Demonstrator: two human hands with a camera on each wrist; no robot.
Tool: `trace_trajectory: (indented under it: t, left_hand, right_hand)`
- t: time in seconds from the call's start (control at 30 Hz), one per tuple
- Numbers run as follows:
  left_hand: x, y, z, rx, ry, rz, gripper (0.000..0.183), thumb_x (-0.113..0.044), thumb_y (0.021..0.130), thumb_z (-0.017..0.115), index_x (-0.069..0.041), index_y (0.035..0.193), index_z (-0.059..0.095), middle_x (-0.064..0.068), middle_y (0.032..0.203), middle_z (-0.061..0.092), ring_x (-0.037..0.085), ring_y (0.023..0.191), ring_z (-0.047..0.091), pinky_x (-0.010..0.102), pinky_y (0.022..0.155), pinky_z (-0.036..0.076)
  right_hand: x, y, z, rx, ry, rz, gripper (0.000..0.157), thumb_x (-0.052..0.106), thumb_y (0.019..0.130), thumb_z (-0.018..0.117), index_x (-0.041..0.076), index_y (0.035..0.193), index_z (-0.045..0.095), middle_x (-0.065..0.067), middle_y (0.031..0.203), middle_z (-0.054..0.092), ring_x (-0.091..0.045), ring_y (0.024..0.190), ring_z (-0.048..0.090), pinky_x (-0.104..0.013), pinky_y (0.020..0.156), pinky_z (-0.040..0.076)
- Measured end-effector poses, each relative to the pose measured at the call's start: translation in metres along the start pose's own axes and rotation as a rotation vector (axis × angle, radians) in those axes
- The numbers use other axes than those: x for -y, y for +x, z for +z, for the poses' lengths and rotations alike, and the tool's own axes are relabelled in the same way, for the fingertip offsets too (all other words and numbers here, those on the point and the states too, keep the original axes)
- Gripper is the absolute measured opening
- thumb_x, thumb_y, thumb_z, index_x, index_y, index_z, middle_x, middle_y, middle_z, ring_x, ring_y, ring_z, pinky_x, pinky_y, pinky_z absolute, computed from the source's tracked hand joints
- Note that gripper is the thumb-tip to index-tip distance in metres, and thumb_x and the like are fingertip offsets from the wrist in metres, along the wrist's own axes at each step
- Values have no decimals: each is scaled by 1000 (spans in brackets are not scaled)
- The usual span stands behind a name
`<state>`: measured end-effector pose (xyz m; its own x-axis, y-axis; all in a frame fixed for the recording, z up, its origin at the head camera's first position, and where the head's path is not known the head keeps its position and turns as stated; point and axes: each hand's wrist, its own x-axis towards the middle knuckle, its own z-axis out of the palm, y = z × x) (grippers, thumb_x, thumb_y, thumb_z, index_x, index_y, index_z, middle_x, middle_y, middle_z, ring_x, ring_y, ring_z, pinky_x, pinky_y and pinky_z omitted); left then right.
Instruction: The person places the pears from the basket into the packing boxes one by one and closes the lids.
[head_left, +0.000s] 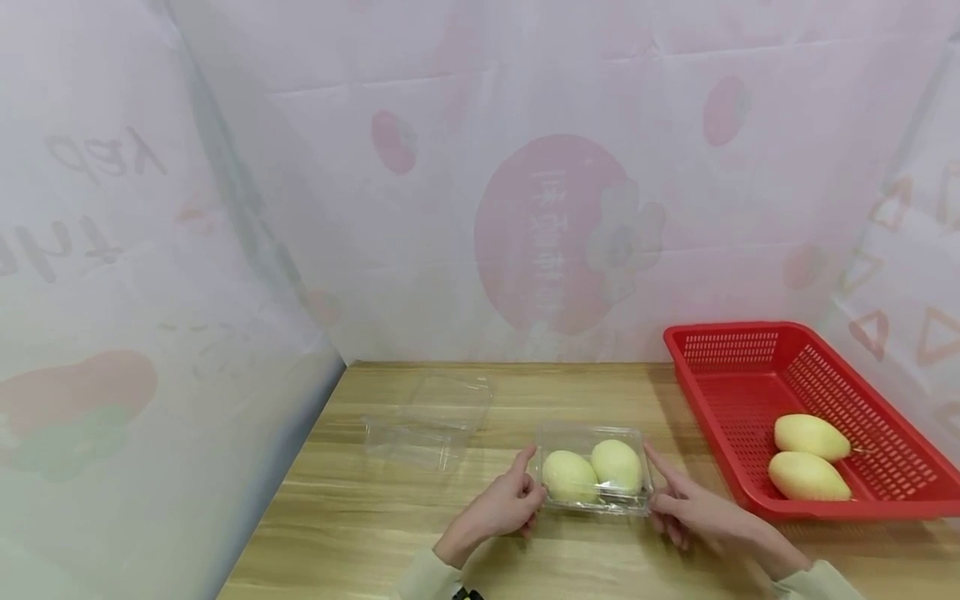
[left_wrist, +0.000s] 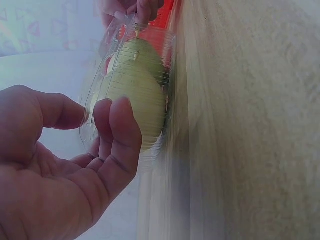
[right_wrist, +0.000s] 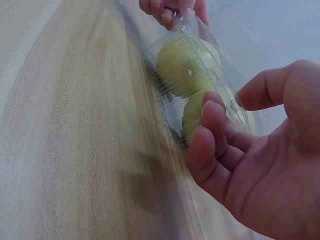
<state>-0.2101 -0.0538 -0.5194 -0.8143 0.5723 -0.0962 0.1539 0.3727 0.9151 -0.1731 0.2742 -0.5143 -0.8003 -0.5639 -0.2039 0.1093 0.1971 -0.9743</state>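
A clear plastic clamshell box (head_left: 630, 503) with two pale yellow-green pears (head_left: 617, 467) inside sits on the wooden table, its lid down over the fruit. At its left end my left hand (head_left: 504, 502) pinches the rim between thumb and fingers, as the left wrist view shows. My right hand (head_left: 693, 504) grips the opposite end the same way, thumb and fingertips on the rim (right_wrist: 235, 107). A pear's stem end shows in the left wrist view, and a blossom end in the right wrist view.
Another clear plastic box (head_left: 412, 442) stands with its lid up at the left of the table (head_left: 315, 508). On the right is a red perforated basket (head_left: 727, 458) with two more pears (head_left: 810, 477). Printed white sheets (head_left: 450, 208) hang behind and at both sides.
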Motion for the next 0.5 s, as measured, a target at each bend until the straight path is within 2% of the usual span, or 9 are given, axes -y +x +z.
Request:
trace_trajectory:
  t: [0.17, 0.5]
  left_hand:
    - [-1, -1, -1, 24, 21, 9, 73, -16, 100, 51, -3, 156, 6, 14, 80, 62, 13, 52, 58, 30, 50, 55]
    - [-3, 0, -2, 13, 28, 17, 72, -16, 100, 52, -4, 156, 9, 13, 80, 62, 22, 52, 60, 33, 49, 54]
  right_hand:
    - [-2, 1, 2, -4, -1, 10, 87, 11, 102, 44, 17, 152, -26, -4, 76, 55, -11, 55, 50, -24, 50, 47]
    - [-4, 4, 0, -15, -73, 18, 85, 13, 102, 43, 13, 152, -25, -1, 71, 54, -10, 52, 50, -24, 48, 48]
